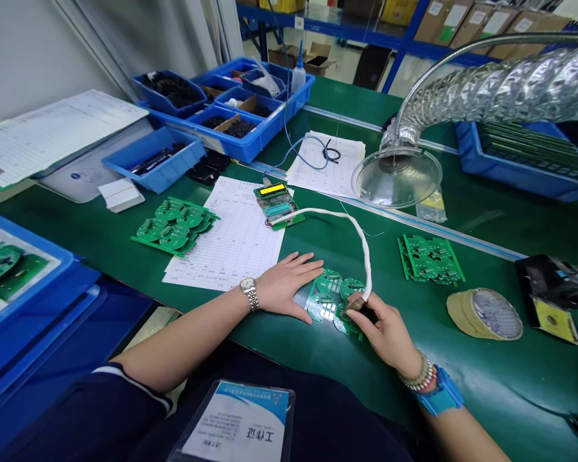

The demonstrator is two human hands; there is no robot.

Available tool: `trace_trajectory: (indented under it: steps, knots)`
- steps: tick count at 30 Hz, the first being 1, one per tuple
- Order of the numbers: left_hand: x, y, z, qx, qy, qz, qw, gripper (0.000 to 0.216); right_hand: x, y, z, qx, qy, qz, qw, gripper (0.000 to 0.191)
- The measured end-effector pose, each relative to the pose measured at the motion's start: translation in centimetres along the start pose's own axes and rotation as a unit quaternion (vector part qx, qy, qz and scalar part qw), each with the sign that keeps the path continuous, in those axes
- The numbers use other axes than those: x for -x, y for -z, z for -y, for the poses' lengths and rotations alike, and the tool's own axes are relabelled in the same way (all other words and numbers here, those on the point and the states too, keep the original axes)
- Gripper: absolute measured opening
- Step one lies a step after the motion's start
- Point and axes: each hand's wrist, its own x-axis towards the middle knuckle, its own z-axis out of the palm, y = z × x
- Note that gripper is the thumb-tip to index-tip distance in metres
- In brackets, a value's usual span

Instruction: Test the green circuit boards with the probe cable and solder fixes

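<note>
Left hand (286, 285) flat, fingers spread, fingertips at near edge of circuit board (328, 298). Board lies between both hands; right hand (385, 328) pinches white cable's (368, 266) plug (355, 305) over it.

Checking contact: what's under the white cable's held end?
Green circuit board, beneath the brown connector in the right hand. Connector and hand cover the spot, so touching can't be confirmed.

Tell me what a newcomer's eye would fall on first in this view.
Probably the silvery duct, sweeping in from the upper right to a clear round hood above the green table. Then, near the middle, the bright yellow display on a small board, whose white cable arches to a connector in the right hand, at the green circuit panel.
</note>
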Motion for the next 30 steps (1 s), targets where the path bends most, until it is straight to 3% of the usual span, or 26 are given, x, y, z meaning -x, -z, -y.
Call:
trace_trajectory:
  steps: [5,10,16,30]
  knots:
    - [-0.1,-0.3,-0.3,0.001,-0.022,-0.006,1.000,0.101,-1.0,0.8,0.6,-0.058,-0.024,0.019,0.998,0.011]
    - [-0.1,-0.8,-0.5,0.000,-0.041,-0.020,0.999,0.098,-3.4,-0.2,0.6,-0.106,-0.030,-0.052,0.993,0.012]
    - [-0.1,-0.9,-0.5,0.012,-0.044,-0.029,0.999,0.098,-4.3,-1.6,-0.1,-0.093,-0.034,-0.042,0.994,0.012]
    - [-0.2,-0.9,-0.5,0.013,-0.039,-0.021,0.999,0.101,-4.3,-1.5,0.2,-0.069,-0.030,-0.037,0.997,0.011]
